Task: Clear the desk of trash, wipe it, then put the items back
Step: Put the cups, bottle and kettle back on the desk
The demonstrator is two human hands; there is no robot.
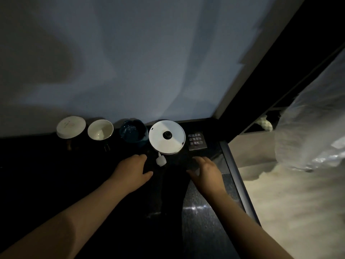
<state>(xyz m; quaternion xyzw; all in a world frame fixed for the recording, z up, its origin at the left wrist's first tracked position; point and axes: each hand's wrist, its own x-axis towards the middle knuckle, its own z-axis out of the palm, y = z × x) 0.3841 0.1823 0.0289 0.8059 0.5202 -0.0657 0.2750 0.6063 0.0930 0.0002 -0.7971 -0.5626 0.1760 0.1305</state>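
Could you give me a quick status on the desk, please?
Both open, left hand and right hand over desk; kettle at wall; plug between hands.

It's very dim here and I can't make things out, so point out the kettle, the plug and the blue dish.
kettle (167,135): head view, on the lid's black knob.
plug (161,161): head view, on its white body.
blue dish (132,132): head view, inside its hollow.
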